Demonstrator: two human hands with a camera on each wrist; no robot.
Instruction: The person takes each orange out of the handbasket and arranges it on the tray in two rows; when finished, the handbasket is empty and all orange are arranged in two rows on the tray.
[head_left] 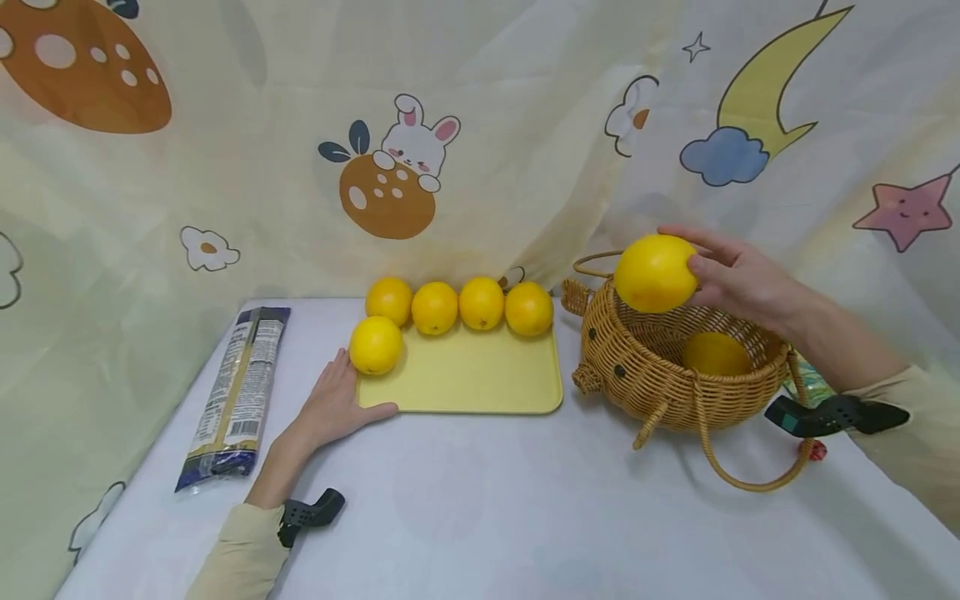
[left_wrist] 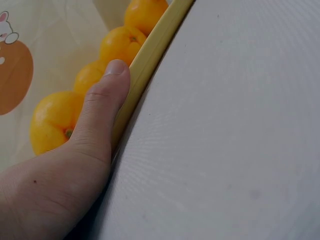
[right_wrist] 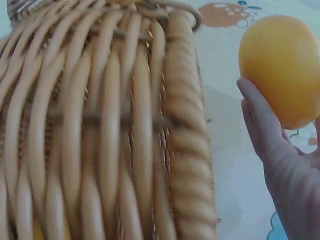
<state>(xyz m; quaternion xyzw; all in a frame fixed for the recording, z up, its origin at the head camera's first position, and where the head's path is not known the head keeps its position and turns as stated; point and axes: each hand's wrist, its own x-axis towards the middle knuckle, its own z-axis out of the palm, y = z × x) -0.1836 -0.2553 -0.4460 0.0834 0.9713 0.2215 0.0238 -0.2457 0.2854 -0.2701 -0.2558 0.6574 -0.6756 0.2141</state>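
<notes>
My right hand [head_left: 738, 275] holds a yellow-orange orange [head_left: 655, 273] between fingers and thumb, above the rim of a woven wicker basket [head_left: 645, 390] shaped like an animal. Inside that basket lies another orange [head_left: 716, 354]. In the right wrist view the held orange [right_wrist: 280, 70] is beside the wicker rim. My left hand [head_left: 330, 402] rests at the near left corner of a pale yellow tray [head_left: 472, 379], its thumb stretched along the edge. Close to its fingertips sits an orange [head_left: 376, 345], in front of a row of several oranges [head_left: 435, 308] along the tray's back.
A long printed plastic packet [head_left: 236, 392] lies at the table's left. The basket's looped handle [head_left: 757, 486] hangs onto the white table [head_left: 480, 500] in front. A small red item [head_left: 817, 451] is beside it. Behind everything hangs a printed curtain [head_left: 525, 167].
</notes>
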